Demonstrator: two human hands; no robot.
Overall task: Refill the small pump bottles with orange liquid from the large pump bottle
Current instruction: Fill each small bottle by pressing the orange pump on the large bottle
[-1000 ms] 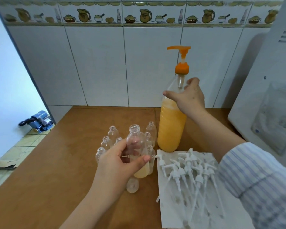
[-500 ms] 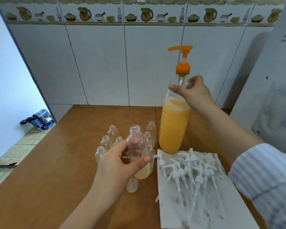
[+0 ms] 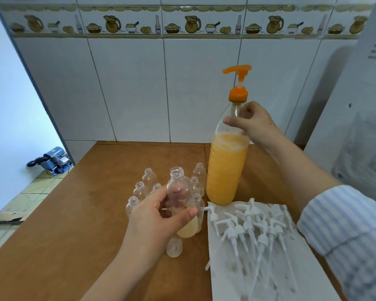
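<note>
The large clear bottle (image 3: 226, 170), mostly full of orange liquid, stands at the back of the brown table with its orange pump head (image 3: 238, 83) raised. My right hand (image 3: 254, 124) grips its neck just under the pump collar. My left hand (image 3: 159, 218) holds a small clear bottle (image 3: 180, 192) upright, lifted a little, with a shallow layer of pale orange liquid at its bottom and no cap. Several empty small bottles (image 3: 149, 177) stand clustered behind and beside it.
A white paper sheet (image 3: 258, 274) at the front right carries several white pump tops (image 3: 245, 224). One small bottle (image 3: 174, 246) lies on the table under my left hand. A white appliance (image 3: 356, 118) stands at the right, tiled wall behind.
My right hand has slid up the large bottle from its shoulder to its neck. The left hand keeps the small bottle in about the same place.
</note>
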